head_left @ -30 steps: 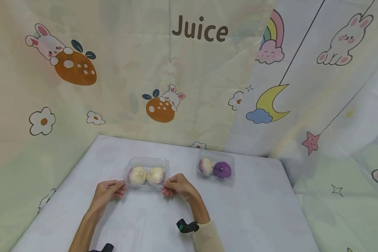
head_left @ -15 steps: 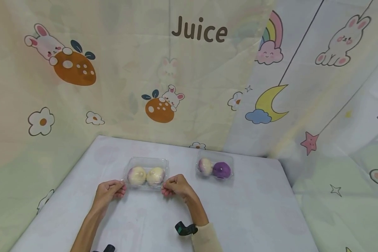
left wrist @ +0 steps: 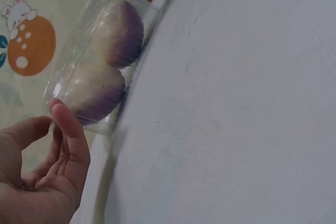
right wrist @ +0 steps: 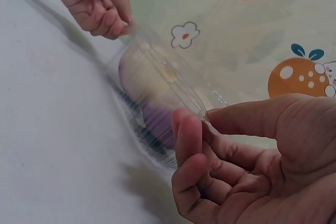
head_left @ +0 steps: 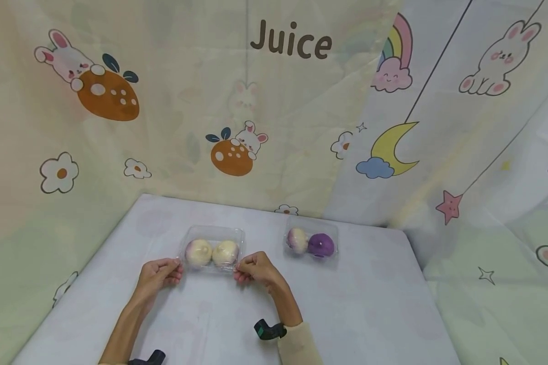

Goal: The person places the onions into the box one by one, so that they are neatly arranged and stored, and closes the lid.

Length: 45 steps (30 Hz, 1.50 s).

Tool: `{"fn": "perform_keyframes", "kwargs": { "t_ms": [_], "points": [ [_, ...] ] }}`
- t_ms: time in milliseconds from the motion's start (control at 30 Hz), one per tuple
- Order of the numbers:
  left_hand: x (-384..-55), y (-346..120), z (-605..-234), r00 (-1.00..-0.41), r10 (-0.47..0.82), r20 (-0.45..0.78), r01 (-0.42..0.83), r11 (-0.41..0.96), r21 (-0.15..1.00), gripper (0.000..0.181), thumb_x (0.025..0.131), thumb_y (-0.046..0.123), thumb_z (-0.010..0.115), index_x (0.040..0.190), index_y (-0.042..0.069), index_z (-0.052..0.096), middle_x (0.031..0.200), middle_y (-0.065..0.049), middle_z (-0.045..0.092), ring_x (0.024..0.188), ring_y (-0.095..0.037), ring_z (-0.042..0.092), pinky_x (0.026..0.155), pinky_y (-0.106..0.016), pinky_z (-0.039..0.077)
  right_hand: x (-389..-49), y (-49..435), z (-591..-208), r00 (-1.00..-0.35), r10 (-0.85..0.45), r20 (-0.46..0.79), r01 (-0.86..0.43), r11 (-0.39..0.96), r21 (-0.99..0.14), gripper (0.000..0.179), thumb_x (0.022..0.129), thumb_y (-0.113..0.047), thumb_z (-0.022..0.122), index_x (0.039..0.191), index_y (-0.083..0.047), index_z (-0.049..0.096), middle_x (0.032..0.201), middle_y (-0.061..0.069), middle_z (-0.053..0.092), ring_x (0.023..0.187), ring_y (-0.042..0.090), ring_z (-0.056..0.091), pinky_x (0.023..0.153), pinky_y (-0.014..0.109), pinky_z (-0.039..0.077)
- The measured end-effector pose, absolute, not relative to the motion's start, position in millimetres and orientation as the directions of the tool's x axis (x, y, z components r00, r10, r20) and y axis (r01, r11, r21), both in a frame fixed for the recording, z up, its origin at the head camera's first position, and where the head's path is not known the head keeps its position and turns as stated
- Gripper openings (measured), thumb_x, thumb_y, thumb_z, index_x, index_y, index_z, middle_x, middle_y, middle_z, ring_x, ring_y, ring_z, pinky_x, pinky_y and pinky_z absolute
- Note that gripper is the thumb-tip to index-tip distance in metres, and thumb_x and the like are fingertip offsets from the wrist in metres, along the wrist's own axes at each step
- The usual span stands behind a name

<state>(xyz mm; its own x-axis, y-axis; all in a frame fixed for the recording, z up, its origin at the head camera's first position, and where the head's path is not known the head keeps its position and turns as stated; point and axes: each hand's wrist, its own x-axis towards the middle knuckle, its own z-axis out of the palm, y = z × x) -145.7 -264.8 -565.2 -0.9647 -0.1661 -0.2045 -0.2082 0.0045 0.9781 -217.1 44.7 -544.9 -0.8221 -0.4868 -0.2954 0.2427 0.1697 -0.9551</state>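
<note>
A clear plastic clamshell box point(head_left: 214, 234) sits at the back left of the white table. Inside it are two round pieces point(head_left: 199, 253), cream on top and purple lower down. My left hand point(head_left: 157, 276) pinches the box's near left corner between thumb and forefinger, as the left wrist view also shows. At the near right corner, my right hand point(head_left: 258, 268) pinches the plastic rim; its other fingers point(right wrist: 191, 177) curl below, close to the box wall. The lid covers both pieces in the head view.
To the right stands a second clear box point(head_left: 311, 225), holding one cream round piece point(head_left: 297, 241) and one purple piece point(head_left: 321, 245). A printed cloth point(head_left: 178, 101) hangs behind the white table point(head_left: 347, 314). Black wrist cameras point(head_left: 269, 330) are worn on both arms.
</note>
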Motion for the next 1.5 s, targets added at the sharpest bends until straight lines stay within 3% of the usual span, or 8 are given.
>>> {"fn": "perform_keyframes", "kwargs": {
  "t_ms": [533, 800, 1133, 1500],
  "points": [
    [-146.1, -268.3, -561.1, -0.964, -0.107, -0.242, -0.248, 0.04, 0.968, 0.042, 0.114, 0.026, 0.062, 0.125, -0.013, 0.066, 0.095, 0.001, 0.078, 0.08, -0.006, 0.072, 0.074, -0.023, 0.067, -215.3, 48.8, -546.5, -0.806, -0.535, -0.252, 0.217, 0.129, -0.968, 0.026, 0.107, -0.007, 0.067, 0.108, 0.017, 0.076, 0.079, 0.004, 0.079, 0.067, 0.006, 0.07, 0.063, 0.017, 0.057],
    [-147.8, -269.2, -560.9, -0.967, -0.107, -0.23, -0.234, 0.034, 0.972, 0.04, 0.113, 0.026, 0.063, 0.123, -0.012, 0.067, 0.095, 0.001, 0.079, 0.079, -0.006, 0.073, 0.073, -0.023, 0.067, -216.0, 48.9, -547.2, -0.801, -0.546, -0.247, 0.208, 0.133, -0.969, 0.027, 0.108, -0.009, 0.066, 0.108, 0.016, 0.075, 0.081, 0.005, 0.079, 0.068, 0.006, 0.069, 0.065, 0.018, 0.055],
    [-157.8, -263.2, -560.1, -0.956, -0.155, -0.249, -0.255, 0.024, 0.967, 0.041, 0.112, 0.027, 0.065, 0.125, -0.012, 0.066, 0.093, 0.002, 0.079, 0.079, -0.006, 0.073, 0.073, -0.023, 0.067, -218.0, 48.1, -549.8, -0.842, -0.5, -0.202, 0.178, 0.095, -0.979, 0.025, 0.108, -0.006, 0.064, 0.108, 0.017, 0.075, 0.087, 0.018, 0.081, 0.069, 0.009, 0.07, 0.065, 0.019, 0.056],
    [-174.3, -256.0, -556.4, -0.937, -0.168, -0.308, -0.308, -0.026, 0.951, 0.037, 0.114, 0.021, 0.06, 0.129, -0.013, 0.063, 0.091, 0.003, 0.078, 0.077, -0.005, 0.073, 0.073, -0.022, 0.067, -226.3, 46.0, -553.0, -0.878, -0.447, -0.172, 0.158, 0.068, -0.985, 0.023, 0.108, -0.001, 0.06, 0.108, 0.018, 0.073, 0.088, 0.016, 0.08, 0.068, 0.007, 0.068, 0.064, 0.018, 0.056]
  ]
}}
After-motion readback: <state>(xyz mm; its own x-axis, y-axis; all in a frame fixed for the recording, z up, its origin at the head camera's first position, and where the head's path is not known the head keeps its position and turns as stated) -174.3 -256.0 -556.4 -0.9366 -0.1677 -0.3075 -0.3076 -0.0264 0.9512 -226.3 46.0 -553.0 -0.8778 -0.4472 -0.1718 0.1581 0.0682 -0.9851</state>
